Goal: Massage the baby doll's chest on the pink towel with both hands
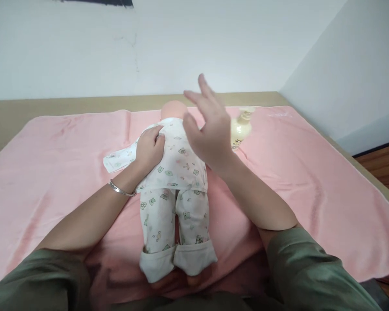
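While the doll [181, 166] lies lengthwise on the pink blanket [52, 172], its head [174, 110] toward the wall [84, 52] and 2 cuffed trouser legs [158, 224] toward the person, the left hand [149, 147] rests on its upper body with curved fingers; whether it grips any cloth, I cannot tell. The right hand [210, 129], slightly blurred, is raised open, fingers spread, over the opposite side. The doll is probably light, with a firm body under soft, loose clothes that could slip, so the trunk should offer a surer hold than the limp-looking sleeve [118, 160]. Leftward the blanket gives broad room; on the right the pump bottle [241, 129] stands near the hand and might be knocked, and the far blanket edge runs just beyond the head.
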Motion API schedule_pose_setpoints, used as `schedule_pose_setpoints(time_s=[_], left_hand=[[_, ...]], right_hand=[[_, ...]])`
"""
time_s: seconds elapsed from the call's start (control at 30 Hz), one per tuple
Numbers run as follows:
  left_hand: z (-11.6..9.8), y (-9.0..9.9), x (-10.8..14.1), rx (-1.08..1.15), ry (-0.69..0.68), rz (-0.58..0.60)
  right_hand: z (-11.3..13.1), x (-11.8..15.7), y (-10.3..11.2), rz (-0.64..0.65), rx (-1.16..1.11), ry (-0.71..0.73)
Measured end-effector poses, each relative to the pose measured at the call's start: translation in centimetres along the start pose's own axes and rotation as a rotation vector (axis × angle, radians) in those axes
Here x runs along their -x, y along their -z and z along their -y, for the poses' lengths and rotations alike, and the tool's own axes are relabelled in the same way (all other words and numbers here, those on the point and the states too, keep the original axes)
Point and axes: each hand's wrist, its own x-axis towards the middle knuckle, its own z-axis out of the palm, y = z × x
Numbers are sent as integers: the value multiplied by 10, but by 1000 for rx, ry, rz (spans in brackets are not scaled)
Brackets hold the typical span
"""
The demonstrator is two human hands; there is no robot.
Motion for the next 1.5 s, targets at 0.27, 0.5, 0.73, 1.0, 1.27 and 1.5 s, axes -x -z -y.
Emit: schedule_pose_setpoints(time_s=[0.27, 0.5, 0.73, 1.0, 1.27, 1.5], left_hand=[[19, 6, -5, -157, -61, -109], [-49, -5, -7, 180, 90, -131], [-151, -25, -47, 850, 264, 247], [-175, -48, -70, 1001, 371, 313], [-190, -38, -52, 1519, 781, 232], [-180, 22, -22, 1478, 917, 153]], right_hand=[[-78, -14, 73, -298, -52, -37], [-142, -38, 61, -296, 1, -17], [-130, -54, 32, -174, -35, 2], [-115, -48, 16, 143, 52, -176], [-112, -50, 25, 244, 26, -321], [-119, -55, 23, 260, 64, -378]])
